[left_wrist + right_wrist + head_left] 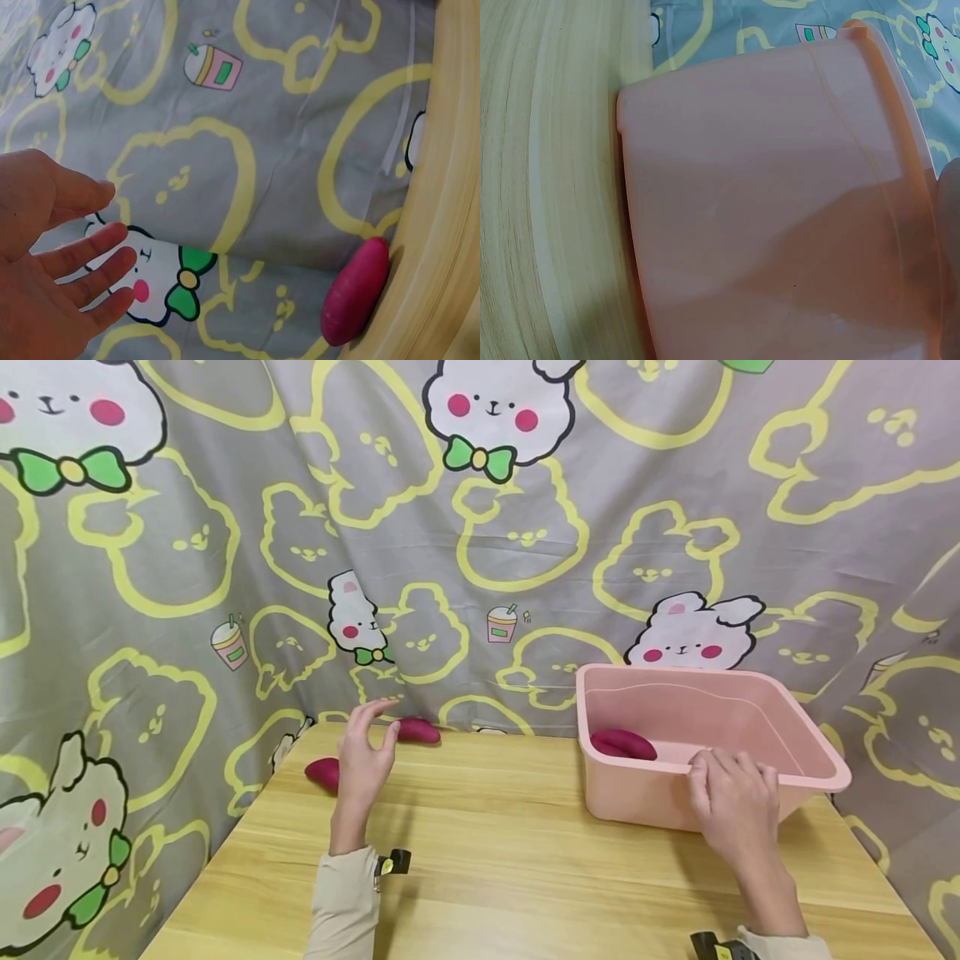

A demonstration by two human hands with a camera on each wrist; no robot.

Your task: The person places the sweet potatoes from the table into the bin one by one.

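My left hand (366, 764) is raised over the far left of the table, thumb and fingers spread apart and nothing between them. Just beyond it lies a purple-red sweet potato (418, 732), seen by itself in the left wrist view as a sweet potato (355, 292) near the table edge. To the hand's left is another sweet potato (322, 773), partly hidden behind the wrist. On the right, my right hand (738, 806) grips the near rim of a pink plastic bin (637, 793) with curled fingers. Inside the bin, at its left, sweet potato (624, 744) shows; the near wall hides the rest.
The wooden table (510, 860) carries everything. A grey curtain (525, 552) printed with rabbits and yellow outlines hangs along the back and both sides. In the right wrist view the bin's outer wall (757, 195) takes up most of the picture.
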